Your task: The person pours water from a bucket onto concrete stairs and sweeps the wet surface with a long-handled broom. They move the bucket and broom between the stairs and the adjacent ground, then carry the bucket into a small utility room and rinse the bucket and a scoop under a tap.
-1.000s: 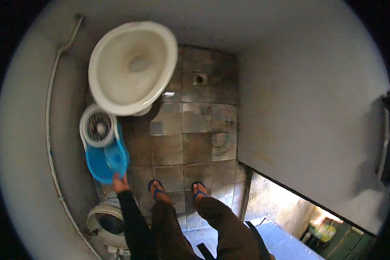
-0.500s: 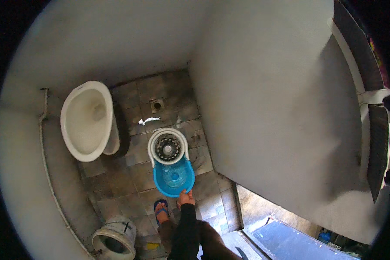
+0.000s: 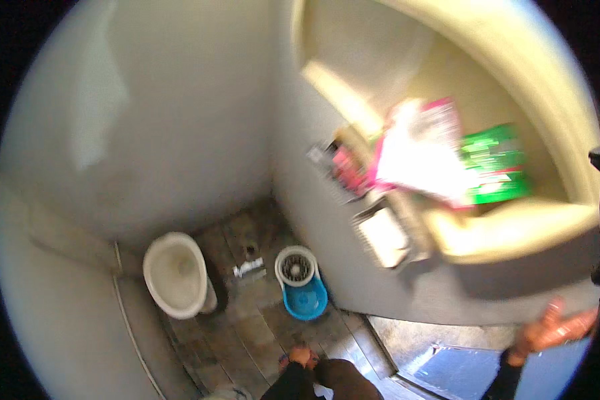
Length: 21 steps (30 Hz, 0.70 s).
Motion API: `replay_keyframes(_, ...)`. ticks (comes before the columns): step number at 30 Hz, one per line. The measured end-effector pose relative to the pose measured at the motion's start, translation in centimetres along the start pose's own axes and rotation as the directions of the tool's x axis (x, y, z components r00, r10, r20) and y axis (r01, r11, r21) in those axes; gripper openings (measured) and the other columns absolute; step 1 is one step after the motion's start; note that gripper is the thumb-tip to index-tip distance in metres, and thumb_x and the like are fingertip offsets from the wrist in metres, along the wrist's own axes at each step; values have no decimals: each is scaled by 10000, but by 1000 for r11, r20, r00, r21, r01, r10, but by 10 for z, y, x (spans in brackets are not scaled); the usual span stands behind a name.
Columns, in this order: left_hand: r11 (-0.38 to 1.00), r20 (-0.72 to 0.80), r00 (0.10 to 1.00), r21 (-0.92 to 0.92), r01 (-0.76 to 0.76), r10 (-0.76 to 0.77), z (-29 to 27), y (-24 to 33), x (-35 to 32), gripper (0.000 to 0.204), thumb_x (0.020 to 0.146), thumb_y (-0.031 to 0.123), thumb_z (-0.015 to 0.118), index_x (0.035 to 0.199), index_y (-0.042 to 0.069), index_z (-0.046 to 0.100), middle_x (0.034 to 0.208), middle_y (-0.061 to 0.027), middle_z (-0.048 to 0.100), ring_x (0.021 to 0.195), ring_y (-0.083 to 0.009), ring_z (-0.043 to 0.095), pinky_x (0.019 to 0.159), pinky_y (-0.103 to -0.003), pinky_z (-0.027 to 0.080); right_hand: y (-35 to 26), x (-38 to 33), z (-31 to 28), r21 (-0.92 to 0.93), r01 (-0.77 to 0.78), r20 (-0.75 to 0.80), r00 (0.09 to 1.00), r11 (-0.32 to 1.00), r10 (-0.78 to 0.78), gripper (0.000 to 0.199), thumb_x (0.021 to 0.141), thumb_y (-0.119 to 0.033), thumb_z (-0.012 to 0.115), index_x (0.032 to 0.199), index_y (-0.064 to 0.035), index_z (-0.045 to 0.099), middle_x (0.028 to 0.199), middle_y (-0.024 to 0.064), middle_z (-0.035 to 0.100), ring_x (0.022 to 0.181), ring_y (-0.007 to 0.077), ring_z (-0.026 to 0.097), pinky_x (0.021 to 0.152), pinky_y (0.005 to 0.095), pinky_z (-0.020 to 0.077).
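Note:
My right hand (image 3: pixel 555 329), its fingers stretched out and thumb raised, is at the right edge below a cream shelf (image 3: pixel 520 230). Nothing shows in it. On that shelf lie a white and pink packet (image 3: pixel 423 157) and a green packet (image 3: pixel 495 163), both blurred by motion. Low in the middle, my left hand (image 3: pixel 303 357) hangs above my foot; its fingers are too small and blurred to read. Farther ahead stands a blue mop bucket (image 3: pixel 307 303) with a round spin basket (image 3: pixel 296 267), apart from both hands.
A white toilet (image 3: pixel 175 277) stands at the left on dark floor tiles, with a pipe (image 3: pixel 128 320) along the left wall. A white strip (image 3: pixel 249 268) lies between toilet and bucket. A doorway sill (image 3: pixel 407 333) opens at lower right. A blurred pale, dark-edged item (image 3: pixel 382 233) is beside the shelf.
A hand that was at the bucket's blue rim has let go. My right hand has come into view at the right. The view has swung up toward the shelf, and the bucket appears farther off.

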<state>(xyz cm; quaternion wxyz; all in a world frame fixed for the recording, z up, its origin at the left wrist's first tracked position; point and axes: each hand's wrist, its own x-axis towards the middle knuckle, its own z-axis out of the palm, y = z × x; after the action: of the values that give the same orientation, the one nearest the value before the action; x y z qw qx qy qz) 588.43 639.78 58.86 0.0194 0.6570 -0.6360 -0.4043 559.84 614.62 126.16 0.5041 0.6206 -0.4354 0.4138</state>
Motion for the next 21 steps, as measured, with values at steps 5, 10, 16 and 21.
replay_keyframes(5,987,447,893,162,-15,-60,-114,-22,-44,377,984,346,516,946,22,705,847,-105,681,880,-281,681,798,-460,535,-62,21,5,218,-101,119,990,971,76,922,964,-529,513,1562,60,129,1588,355,90,1490,503,72,1175,630,95)
replay_keyframes(10,797,373,925,-536,278,-72,-198,41,-36,368,977,394,565,1106,70,682,1019,-74,667,941,-216,650,802,-421,546,-2,38,-55,687,-476,574,819,550,-9,674,923,-348,694,1461,-18,459,1542,258,316,1404,422,366,1135,508,336)
replay_keyframes(16,803,396,804,-574,-160,444,-259,236,16,369,962,338,633,1236,91,643,1058,-32,647,886,-136,597,730,-339,532,169,-114,-55,178,-836,984,164,-519,73,564,903,-363,707,1354,-48,586,1300,249,596,1271,302,539,1057,450,441)
replay_keyframes(21,634,414,678,-766,-101,607,-278,501,75,318,949,106,637,1248,9,590,865,-21,628,691,-53,539,564,-217,436,264,-295,-37,-108,-987,974,-81,116,213,634,929,-541,627,1327,-49,603,1357,239,578,1289,324,541,1078,427,418)
